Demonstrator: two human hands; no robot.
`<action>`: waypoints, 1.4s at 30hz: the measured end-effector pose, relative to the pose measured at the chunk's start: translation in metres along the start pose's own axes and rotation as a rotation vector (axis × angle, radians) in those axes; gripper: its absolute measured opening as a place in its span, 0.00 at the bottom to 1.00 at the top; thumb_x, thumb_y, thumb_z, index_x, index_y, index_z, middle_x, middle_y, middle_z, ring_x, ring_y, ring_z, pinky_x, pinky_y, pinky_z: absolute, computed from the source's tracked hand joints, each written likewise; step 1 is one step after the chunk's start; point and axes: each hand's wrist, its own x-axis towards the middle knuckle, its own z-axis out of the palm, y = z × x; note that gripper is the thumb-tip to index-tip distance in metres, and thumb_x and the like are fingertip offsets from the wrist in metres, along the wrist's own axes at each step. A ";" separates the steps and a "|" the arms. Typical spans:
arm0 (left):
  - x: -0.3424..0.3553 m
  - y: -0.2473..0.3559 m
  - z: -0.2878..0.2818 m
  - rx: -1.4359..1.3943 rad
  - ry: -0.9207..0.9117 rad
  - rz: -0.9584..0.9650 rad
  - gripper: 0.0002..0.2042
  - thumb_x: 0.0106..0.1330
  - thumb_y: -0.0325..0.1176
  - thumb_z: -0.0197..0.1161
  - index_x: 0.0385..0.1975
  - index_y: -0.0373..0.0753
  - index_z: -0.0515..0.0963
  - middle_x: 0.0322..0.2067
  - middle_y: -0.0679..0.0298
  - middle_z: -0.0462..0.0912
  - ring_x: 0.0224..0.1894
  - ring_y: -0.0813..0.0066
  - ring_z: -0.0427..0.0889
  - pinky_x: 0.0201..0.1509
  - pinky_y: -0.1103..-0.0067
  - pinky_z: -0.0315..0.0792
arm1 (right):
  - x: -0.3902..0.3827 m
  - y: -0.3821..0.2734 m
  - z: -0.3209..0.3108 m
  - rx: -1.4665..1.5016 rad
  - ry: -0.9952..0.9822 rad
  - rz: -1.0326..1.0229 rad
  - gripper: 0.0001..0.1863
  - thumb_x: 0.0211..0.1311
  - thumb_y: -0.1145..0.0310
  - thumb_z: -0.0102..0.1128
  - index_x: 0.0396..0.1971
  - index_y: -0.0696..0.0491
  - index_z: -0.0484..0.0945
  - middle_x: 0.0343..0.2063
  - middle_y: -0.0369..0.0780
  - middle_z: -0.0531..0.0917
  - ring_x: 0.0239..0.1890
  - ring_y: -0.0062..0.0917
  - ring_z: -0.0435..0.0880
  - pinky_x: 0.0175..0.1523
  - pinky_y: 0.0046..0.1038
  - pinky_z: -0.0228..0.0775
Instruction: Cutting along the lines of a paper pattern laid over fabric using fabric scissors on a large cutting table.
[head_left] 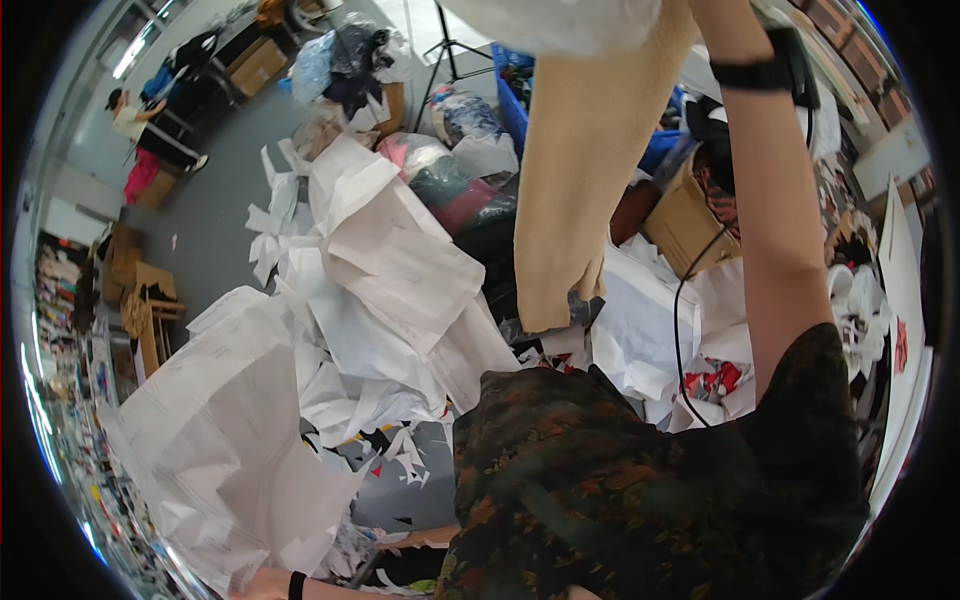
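Observation:
My left hand (pixel 262 584) is at the lower left edge, closed on the bottom of a large creased white paper sheet (pixel 215 430). A black band circles that wrist. Raised to the top edge, my right hand (pixel 722 18) is cut off by the frame, so its fingers are hidden. Beside it hangs a long beige knit cloth (pixel 590 170), narrow and gathered at its lower end; whether that hand grips it does not show. A whitish plastic bag or sheet (pixel 560 22) covers part of the cloth's top.
A heap of white paper sheets (pixel 385 250) lies ahead. Behind stand stuffed plastic bags (pixel 440 180), a blue crate (pixel 510 95) and a tripod (pixel 447 50). A cardboard box (pixel 690 220) and a black cable (pixel 678 340) are at right. Another person (pixel 130 118) stands far left.

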 end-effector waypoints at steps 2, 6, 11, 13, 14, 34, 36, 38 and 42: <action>0.021 0.012 -0.053 0.044 0.098 0.064 0.14 0.69 0.44 0.53 0.38 0.39 0.76 0.40 0.59 0.78 0.41 0.68 0.77 0.47 0.71 0.73 | -0.049 0.044 0.002 0.085 -0.140 0.016 0.41 0.61 0.71 0.61 0.72 0.59 0.53 0.56 0.46 0.77 0.55 0.27 0.76 0.57 0.21 0.69; 0.030 0.019 -0.106 0.089 0.173 0.123 0.13 0.71 0.44 0.50 0.35 0.41 0.75 0.38 0.61 0.77 0.39 0.71 0.76 0.45 0.73 0.72 | -0.173 0.114 -0.060 -0.315 -0.261 0.268 0.21 0.58 0.75 0.61 0.52 0.57 0.69 0.38 0.38 0.79 0.35 0.20 0.78 0.38 0.24 0.73; 0.037 0.035 -0.165 0.153 0.206 0.202 0.13 0.71 0.44 0.50 0.32 0.43 0.74 0.35 0.63 0.77 0.37 0.72 0.76 0.44 0.73 0.72 | -0.347 0.266 -0.204 -0.890 -0.996 0.624 0.27 0.48 0.67 0.68 0.51 0.56 0.76 0.41 0.51 0.81 0.46 0.45 0.80 0.51 0.38 0.72; 0.040 0.055 -0.189 0.171 0.206 0.247 0.13 0.68 0.45 0.55 0.29 0.42 0.75 0.33 0.62 0.77 0.37 0.70 0.76 0.44 0.70 0.72 | -0.372 0.251 -0.219 -0.768 -1.259 0.993 0.20 0.48 0.67 0.66 0.44 0.55 0.82 0.35 0.49 0.86 0.41 0.43 0.85 0.47 0.36 0.76; 0.042 0.063 -0.197 0.178 0.198 0.262 0.13 0.66 0.45 0.57 0.28 0.42 0.75 0.33 0.62 0.77 0.37 0.68 0.77 0.43 0.69 0.73 | -0.383 0.253 -0.232 -0.760 -1.355 0.907 0.16 0.49 0.67 0.64 0.41 0.54 0.83 0.34 0.48 0.86 0.39 0.41 0.86 0.46 0.35 0.77; 0.125 0.074 -0.326 -0.237 -0.019 0.174 0.12 0.57 0.38 0.69 0.39 0.44 0.80 0.40 0.61 0.82 0.42 0.62 0.80 0.48 0.63 0.73 | -0.539 0.172 -0.350 -1.067 -1.374 0.978 0.17 0.56 0.59 0.59 0.35 0.60 0.80 0.26 0.47 0.84 0.22 0.32 0.84 0.25 0.33 0.76; 0.107 0.084 -0.362 0.024 -0.293 -0.122 0.33 0.70 0.53 0.50 0.61 0.28 0.68 0.60 0.42 0.71 0.61 0.47 0.74 0.62 0.53 0.70 | -0.550 0.117 -0.276 -0.861 -1.578 1.052 0.15 0.56 0.61 0.57 0.18 0.58 0.78 0.14 0.39 0.79 0.15 0.28 0.78 0.22 0.32 0.72; 0.047 0.048 -0.366 0.085 -0.056 -0.346 0.36 0.70 0.59 0.50 0.72 0.44 0.58 0.72 0.59 0.56 0.73 0.57 0.53 0.73 0.49 0.51 | -0.591 0.099 -0.273 -0.495 -1.635 0.802 0.12 0.64 0.61 0.60 0.32 0.56 0.80 0.18 0.35 0.80 0.19 0.21 0.79 0.22 0.25 0.68; -0.076 -0.014 -0.367 -0.384 -0.204 -0.844 0.23 0.74 0.49 0.55 0.60 0.41 0.69 0.55 0.66 0.72 0.60 0.73 0.68 0.68 0.69 0.62 | -0.572 -0.091 -0.113 0.100 -1.850 0.985 0.16 0.73 0.61 0.54 0.53 0.54 0.75 0.40 0.37 0.81 0.41 0.21 0.83 0.39 0.22 0.75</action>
